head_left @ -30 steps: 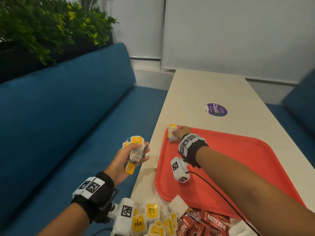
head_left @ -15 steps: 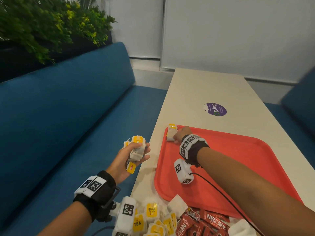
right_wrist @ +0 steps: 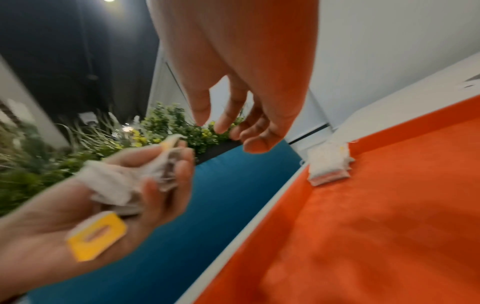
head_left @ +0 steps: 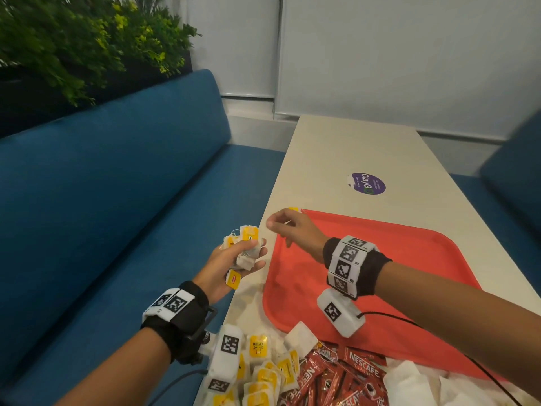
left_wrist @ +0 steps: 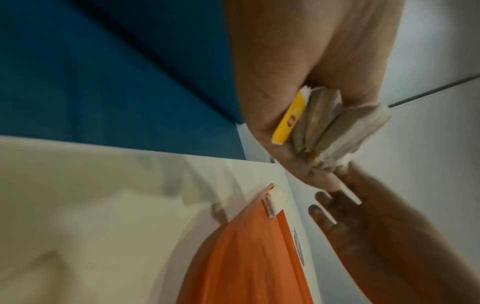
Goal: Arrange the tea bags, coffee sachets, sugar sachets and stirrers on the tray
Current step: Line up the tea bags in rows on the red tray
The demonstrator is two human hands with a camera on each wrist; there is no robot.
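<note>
From the head view, risk of loose tea bags (head_left: 243,249) slipping from the cupped, grasping left hand (head_left: 231,263) at nine o'clock of the tray (head_left: 380,259); from the wrist views, empty, slack-fingered right hand (right_wrist: 241,107) hovering, placed tea bag (right_wrist: 328,167) lying in the tray's corner.

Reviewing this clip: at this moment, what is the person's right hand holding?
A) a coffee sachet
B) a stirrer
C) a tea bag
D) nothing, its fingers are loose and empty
D: the right hand hangs with loosely curled, empty fingers near the left hand, which grips a bunch of tea bags; one tea bag lies in the tray corner.
</note>
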